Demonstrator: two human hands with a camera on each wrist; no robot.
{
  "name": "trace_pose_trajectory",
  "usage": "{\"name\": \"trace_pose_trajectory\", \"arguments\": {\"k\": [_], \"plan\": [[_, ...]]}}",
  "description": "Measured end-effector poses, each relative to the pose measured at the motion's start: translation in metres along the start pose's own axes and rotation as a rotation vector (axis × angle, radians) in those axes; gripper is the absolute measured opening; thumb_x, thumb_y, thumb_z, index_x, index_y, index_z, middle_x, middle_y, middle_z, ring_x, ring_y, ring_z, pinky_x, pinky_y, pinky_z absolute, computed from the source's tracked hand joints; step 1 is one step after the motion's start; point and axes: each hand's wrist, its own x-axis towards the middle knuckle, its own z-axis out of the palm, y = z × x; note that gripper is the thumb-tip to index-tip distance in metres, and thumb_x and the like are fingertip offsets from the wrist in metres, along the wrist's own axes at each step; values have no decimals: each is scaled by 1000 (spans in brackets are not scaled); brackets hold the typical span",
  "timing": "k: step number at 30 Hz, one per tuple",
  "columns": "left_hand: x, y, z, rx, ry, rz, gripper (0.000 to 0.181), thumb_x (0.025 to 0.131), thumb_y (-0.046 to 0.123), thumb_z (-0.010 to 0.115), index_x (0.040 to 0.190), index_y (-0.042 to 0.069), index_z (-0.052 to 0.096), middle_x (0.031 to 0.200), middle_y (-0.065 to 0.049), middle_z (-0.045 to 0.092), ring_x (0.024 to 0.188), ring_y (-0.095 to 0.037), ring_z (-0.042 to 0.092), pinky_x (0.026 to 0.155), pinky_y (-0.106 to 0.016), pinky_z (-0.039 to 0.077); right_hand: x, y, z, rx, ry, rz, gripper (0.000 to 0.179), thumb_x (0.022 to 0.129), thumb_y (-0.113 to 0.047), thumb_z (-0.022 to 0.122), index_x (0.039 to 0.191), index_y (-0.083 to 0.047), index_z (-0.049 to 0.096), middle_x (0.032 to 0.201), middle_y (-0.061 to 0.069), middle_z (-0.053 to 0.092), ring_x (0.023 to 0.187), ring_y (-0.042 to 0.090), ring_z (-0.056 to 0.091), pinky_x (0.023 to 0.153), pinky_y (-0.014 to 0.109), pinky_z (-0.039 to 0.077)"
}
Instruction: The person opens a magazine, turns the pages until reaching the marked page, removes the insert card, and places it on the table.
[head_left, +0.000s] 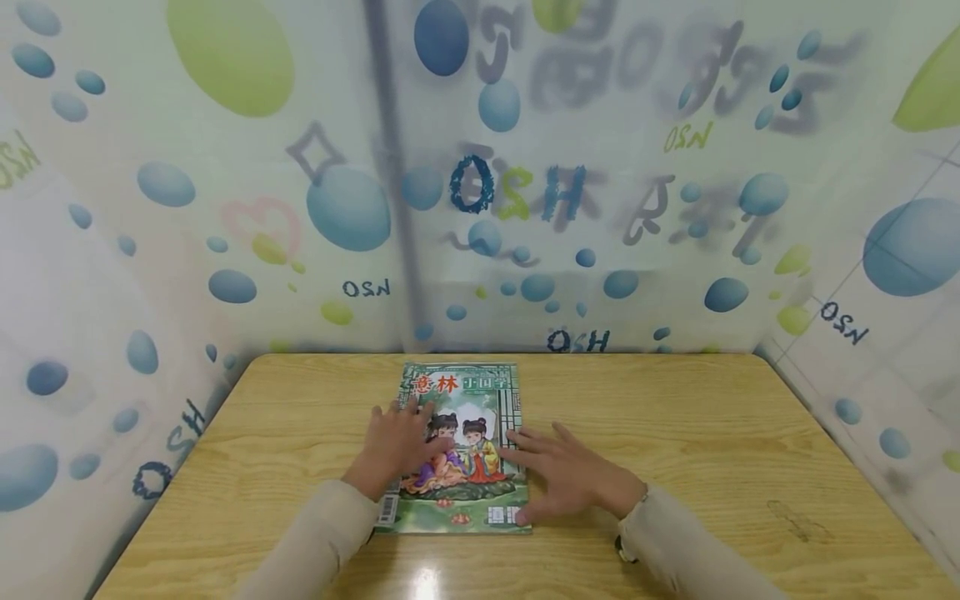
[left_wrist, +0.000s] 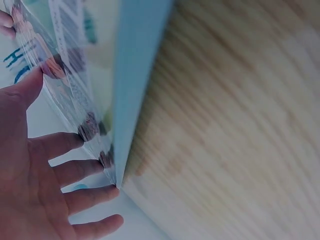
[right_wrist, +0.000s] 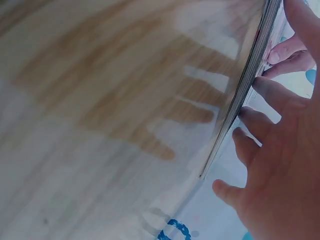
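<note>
Green magazine (head_left: 477, 450) lies beneath left grip (head_left: 396, 442), right grip (head_left: 566, 471) touching its right edge (both splayed wide, holding nothing)

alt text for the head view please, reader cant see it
A person's left hand rests on a magazine picturing two cartoon figures, the right hand at its right edge. It lies on a wooden table before a bubble-patterned backdrop.

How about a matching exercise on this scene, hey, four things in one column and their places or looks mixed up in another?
1. magazine
2. left hand
3. table
4. right hand

A. at the magazine's right edge
B. illustrated, lying face up
C. over the magazine's left part
D. yellowish wood

Pairs: 1-B, 2-C, 3-D, 4-A
</note>
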Motion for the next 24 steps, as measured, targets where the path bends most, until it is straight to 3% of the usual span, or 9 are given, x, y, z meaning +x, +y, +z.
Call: {"name": "trace_pose_trajectory", "arguments": {"k": [6, 13, 24], "plan": [[0, 3, -1, 5, 3, 7, 78, 92, 66, 51, 146, 9, 49, 143, -21, 51, 128, -48, 48, 101, -67, 38, -2, 2, -1, 5, -10, 2, 92, 81, -74, 60, 156, -26, 35, 164, 5, 24, 150, 29, 21, 116, 64, 12], [-2, 2, -1, -40, -37, 32, 79, 92, 66, 52, 149, 10, 45, 149, -21, 45, 133, -49, 42, 103, -67, 36, -4, 7, -3, -3, -27, 14, 95, 79, -77, 59, 156, -27, 34, 164, 4, 23, 150, 27, 22, 116, 63, 15], [-3, -1, -1, -140, -46, 126, 70, 96, 58, 52, 151, 16, 43, 154, -18, 40, 138, -50, 36, 106, -70, 30, -13, 19, -4, 9, -13, 13, 97, 77, -78, 60, 155, -25, 36, 163, 5, 24, 149, 27, 25, 115, 63, 16]]}}
